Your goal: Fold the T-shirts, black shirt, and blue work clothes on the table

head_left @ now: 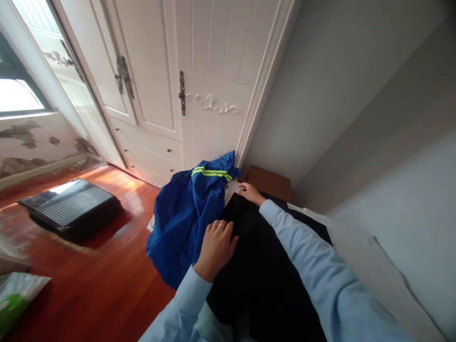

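Observation:
A blue garment (188, 209) with yellow-green stripes lies bunched in the middle of the head view. Over the surface to its right spreads a black cloth (263, 270). My left hand (216, 247), with a ring on one finger, rests where the blue garment meets the black cloth; its fingers are curled, and what they may hold is hidden. My right hand (250, 193) is at the far edge of the black cloth, with thumb and finger pinched beside a whitish piece of fabric (231, 189). Whether it grips that fabric is too small to tell.
White wardrobe doors (213, 61) stand ahead. A brown wooden cabinet (270, 183) is at the wall, beyond my right hand. On the red wood floor (107, 285) lie a black suitcase (74, 204) and a green-and-white bag (17, 294), both left.

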`<state>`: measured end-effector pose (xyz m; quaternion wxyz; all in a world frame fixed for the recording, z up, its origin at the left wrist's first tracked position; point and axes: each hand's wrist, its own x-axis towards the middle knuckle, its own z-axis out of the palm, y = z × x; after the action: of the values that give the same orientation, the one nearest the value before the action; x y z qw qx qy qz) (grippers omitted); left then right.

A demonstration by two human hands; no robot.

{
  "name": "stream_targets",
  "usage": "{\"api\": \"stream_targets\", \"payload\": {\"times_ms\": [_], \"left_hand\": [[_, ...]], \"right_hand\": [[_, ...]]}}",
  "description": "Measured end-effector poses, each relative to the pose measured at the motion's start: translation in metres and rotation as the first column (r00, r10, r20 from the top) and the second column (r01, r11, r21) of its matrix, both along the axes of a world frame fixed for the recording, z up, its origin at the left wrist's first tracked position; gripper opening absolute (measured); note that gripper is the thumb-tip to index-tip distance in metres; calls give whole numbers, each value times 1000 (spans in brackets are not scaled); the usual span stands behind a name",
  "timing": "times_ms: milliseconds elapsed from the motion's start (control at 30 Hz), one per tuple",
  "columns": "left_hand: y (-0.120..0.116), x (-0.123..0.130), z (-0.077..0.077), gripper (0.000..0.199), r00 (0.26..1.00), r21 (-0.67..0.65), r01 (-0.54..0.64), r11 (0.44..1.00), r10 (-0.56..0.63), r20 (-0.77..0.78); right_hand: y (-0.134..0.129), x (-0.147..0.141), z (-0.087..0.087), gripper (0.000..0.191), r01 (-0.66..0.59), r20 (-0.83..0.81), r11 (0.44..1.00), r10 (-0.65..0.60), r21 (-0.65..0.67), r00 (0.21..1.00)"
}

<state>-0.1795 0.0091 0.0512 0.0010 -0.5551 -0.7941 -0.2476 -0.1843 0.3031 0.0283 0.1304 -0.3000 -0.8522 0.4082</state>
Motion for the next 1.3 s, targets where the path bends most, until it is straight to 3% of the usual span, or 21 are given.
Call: {"api": "stream_targets", "payload": {"times_ms": [100, 267, 400, 467, 500, 567, 633, 767, 833, 900, 933, 1000, 1100, 1167, 1233, 1300], "left_hand": [[18, 0, -2, 34, 997, 27, 67, 997, -68, 31], [38, -5, -35, 34, 980, 62, 49, 997, -60, 191], [39, -10, -56, 35, 939, 192, -8, 981, -59, 339], [37, -12, -58, 35, 915, 240, -15, 971, -83, 394], [36, -13, -58, 35, 910, 251, -4, 968, -101, 402], [34, -14, -55, 33, 912, 246, 35, 969, -132, 389], [33, -14, -52, 30, 921, 217, 68, 974, -145, 362], [32, -12, -48, 30, 943, 161, 102, 982, -147, 300], [32, -12, -48, 32, 947, 148, 113, 982, -152, 282], [31, -12, -48, 32, 946, 144, 115, 983, -153, 286], [31, -12, -49, 32, 945, 145, 114, 983, -152, 290], [30, -12, -49, 32, 944, 146, 108, 983, -148, 295], [30, -12, -49, 37, 946, 149, 112, 982, -151, 287], [30, -12, -50, 43, 943, 158, 129, 979, -170, 285], [30, -12, -50, 47, 940, 167, 140, 976, -184, 287], [29, -12, -50, 46, 941, 167, 139, 976, -183, 283]], "right_hand": [[1, 37, 13, 46, -98, 101, 995, 98, -10, 990], [-20, 100, 41, 60, -349, 251, 937, 345, -32, 904], [-53, 148, 58, 56, -638, 250, 760, 599, 120, 761], [-66, 170, 63, 53, -723, 344, 672, 649, 159, 679], [-70, 179, 65, 48, -745, 389, 654, 656, 134, 646], [-76, 194, 71, 36, -731, 428, 681, 653, 29, 625], [-78, 201, 78, 26, -670, 388, 742, 624, -22, 679], [-79, 190, 83, 32, -480, 201, 853, 443, 204, 874], [-80, 177, 76, 50, -457, 219, 837, 406, 300, 887], [-83, 165, 65, 70, -547, 360, 776, 436, 314, 825], [-85, 160, 60, 70, -602, 445, 742, 451, 294, 773], [-92, 156, 54, 49, -667, 552, 702, 463, 250, 694], [-104, 165, 57, 28, -657, 491, 715, 494, 240, 717], [-113, 178, 64, 26, -664, 415, 741, 574, 105, 706], [-119, 191, 69, 29, -674, 390, 722, 673, -157, 629], [-120, 198, 70, 34, -634, 358, 716, 697, -293, 621]]}}
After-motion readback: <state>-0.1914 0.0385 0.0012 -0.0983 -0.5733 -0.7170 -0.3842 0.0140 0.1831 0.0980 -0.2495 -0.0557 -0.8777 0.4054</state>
